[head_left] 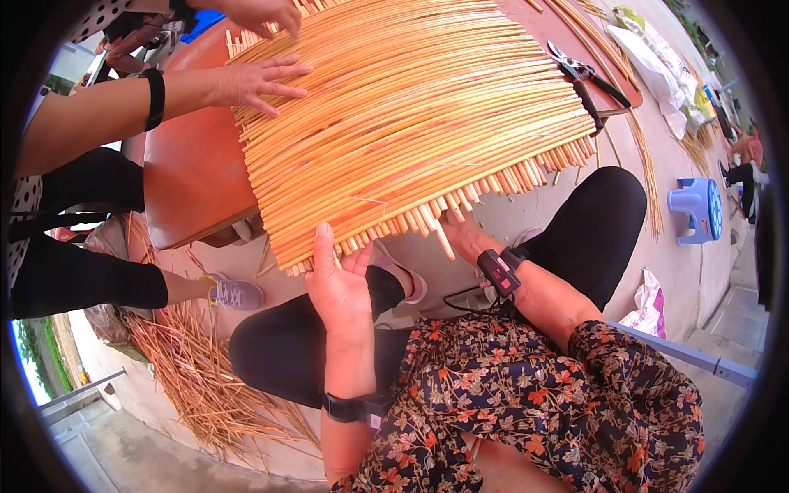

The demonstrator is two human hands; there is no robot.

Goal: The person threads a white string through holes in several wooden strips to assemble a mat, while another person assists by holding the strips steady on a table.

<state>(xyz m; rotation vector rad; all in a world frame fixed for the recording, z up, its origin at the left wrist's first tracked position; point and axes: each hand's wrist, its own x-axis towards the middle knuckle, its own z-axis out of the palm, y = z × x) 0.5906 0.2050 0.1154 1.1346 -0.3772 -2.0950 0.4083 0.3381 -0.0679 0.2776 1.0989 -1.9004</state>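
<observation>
A wide mat of straw-coloured stalks (411,107), bound side by side, lies over a reddish-brown table and juts past its near edge toward me. At its near left corner my left hand (339,283) grips the edge, thumb on top and fingers underneath. Under the ragged near edge reaches my right hand (467,237); the stalks hide its fingers. One stalk end (445,243) sticks out farther than the others beside that hand. On the mat's left side rests a co-worker's spread hand (267,82), and their other hand (263,12) is blurred above the far left corner.
The reddish-brown table (189,181) shows at left. Pruning shears (588,74) lie by the mat's right edge. Loose stalks (205,370) are heaped on the floor at lower left, near the co-worker's shoe (236,292). A blue stool (697,211) and white sacks (653,74) are at right.
</observation>
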